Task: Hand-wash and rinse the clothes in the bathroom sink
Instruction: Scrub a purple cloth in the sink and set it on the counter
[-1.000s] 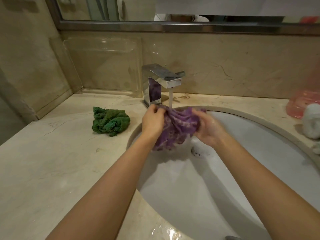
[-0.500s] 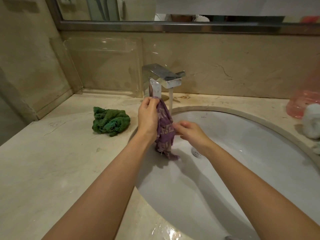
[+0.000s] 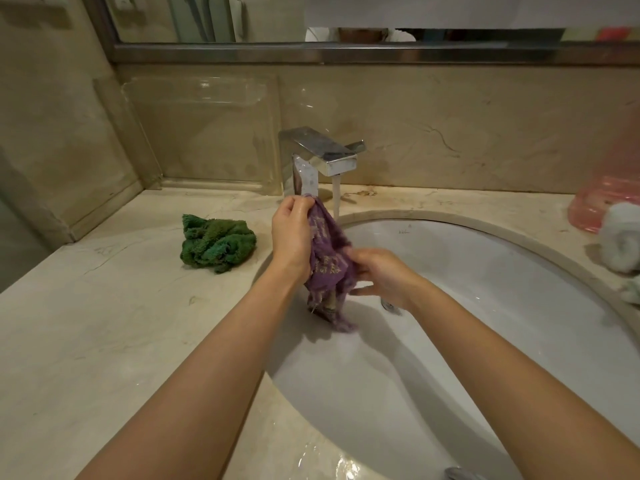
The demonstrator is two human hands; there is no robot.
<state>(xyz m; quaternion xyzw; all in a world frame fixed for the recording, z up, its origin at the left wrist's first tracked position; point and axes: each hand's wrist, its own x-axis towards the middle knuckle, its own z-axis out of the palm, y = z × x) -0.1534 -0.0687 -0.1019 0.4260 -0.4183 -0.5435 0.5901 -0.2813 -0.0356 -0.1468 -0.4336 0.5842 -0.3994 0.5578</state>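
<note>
Only one marking showed: a small dark maker's mark on the inner back wall of the white sink (image 3: pixel 485 258), beyond the right hand (image 3: pixel 377 271) and right of the running tap. It was too small and blurred to read. Nothing else bore lettering.

Two bare forearms enter from the bottom of the frame, one from the lower left and one from the lower right. No sleeve shows on either; both arms are uncovered from the frame edge to the wrist. The left hand (image 3: pixel 291 233), just left of centre, and the right hand (image 3: pixel 382 275), at centre, are bare, without gloves. The back of the left hand has a wet shine near the knuckles. The fingernails that show are short and plain. In the mirror strip at the top centre, a bit of white clothing shows at the person's shoulders.
</note>
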